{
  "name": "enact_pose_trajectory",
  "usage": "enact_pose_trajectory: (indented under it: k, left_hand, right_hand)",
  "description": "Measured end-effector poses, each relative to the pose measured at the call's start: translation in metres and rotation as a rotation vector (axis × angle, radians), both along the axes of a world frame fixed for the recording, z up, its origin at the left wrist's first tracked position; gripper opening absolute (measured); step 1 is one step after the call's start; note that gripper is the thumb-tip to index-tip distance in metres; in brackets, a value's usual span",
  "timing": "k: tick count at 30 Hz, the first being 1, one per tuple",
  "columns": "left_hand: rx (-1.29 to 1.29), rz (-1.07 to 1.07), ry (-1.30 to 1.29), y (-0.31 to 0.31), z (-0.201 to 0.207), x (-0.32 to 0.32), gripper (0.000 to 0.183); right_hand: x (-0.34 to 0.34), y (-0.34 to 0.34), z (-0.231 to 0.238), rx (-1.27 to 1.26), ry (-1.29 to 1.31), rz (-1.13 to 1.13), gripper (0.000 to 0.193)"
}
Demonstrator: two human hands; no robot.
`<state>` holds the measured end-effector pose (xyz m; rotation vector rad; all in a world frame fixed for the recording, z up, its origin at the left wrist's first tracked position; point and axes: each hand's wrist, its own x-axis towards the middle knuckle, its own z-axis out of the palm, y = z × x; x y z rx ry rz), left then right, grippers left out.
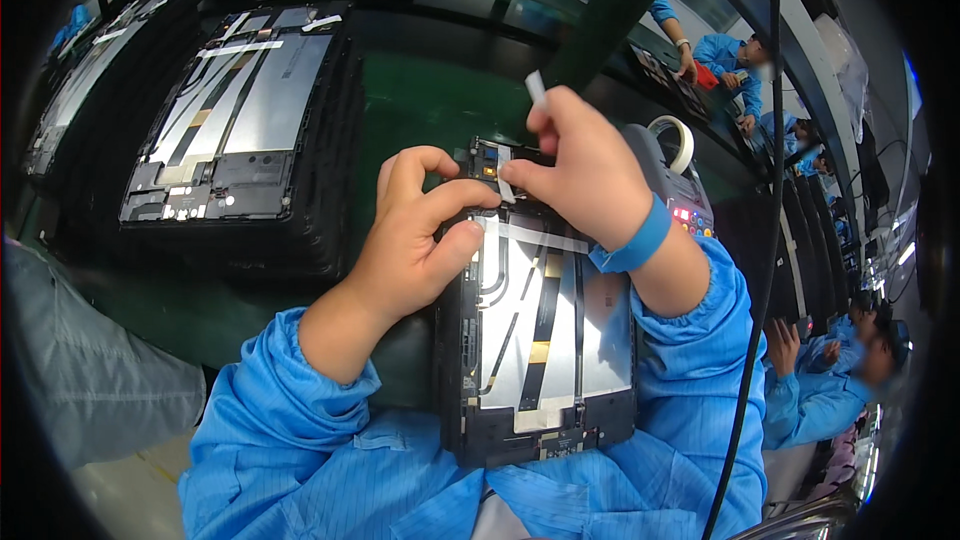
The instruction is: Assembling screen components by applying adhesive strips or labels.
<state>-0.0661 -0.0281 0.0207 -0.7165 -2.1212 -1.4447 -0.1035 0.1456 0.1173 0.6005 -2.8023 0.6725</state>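
An opened tablet [555, 340] lies before me on a stack of the same kind, its silver plate and black flat cables showing. My left hand [410, 230] bends over its far left corner, index fingertip beside a short white tape strip [505, 175] and thumb at the tablet's edge. My right hand [585, 165] is closed at the far end, its thumb pressing on that tape strip. A white strip-like piece [537, 88] sticks up from its curled fingers; its lower part is hidden. Another white tape strip [535, 236] crosses the tablet below my hands.
Stacks of opened tablets [235, 120] stand to the left on the green table [420, 90]. A tape roll [680, 145] sits on a grey device with lit digits [688, 215] at my right. A black cable [745, 380] hangs down the right side. People in blue work farther off.
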Motion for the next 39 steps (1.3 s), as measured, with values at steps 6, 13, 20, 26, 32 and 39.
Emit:
enact_pose_trajectory:
  k: [6,13,20,26,32,39]
  left_hand:
    - [-0.053,0.006,0.055,0.002,0.004,0.001,0.025]
    - [-0.130,0.128,0.225,-0.004,0.000,-0.001,0.025]
    - [-0.056,0.083,0.297,-0.002,0.015,0.005,0.037]
    - [-0.015,-0.238,0.255,0.017,0.055,0.039,0.016]
    - [-0.162,-0.211,0.358,0.034,0.078,0.048,0.016]
    - [-0.399,-0.262,0.294,0.068,0.099,0.020,0.030]
  right_hand:
    - [0.019,0.016,-0.011,-0.264,-0.110,0.305,0.024]
    - [0.030,0.024,-0.006,-0.298,-0.424,0.308,0.035]
    - [0.037,0.029,0.002,0.022,-0.005,0.493,0.025]
    - [0.085,0.042,0.009,0.076,0.323,0.573,0.018]
    - [0.116,0.069,0.013,-0.131,0.190,0.210,0.029]
    - [0.098,0.108,-0.002,-0.230,0.416,0.142,0.011]
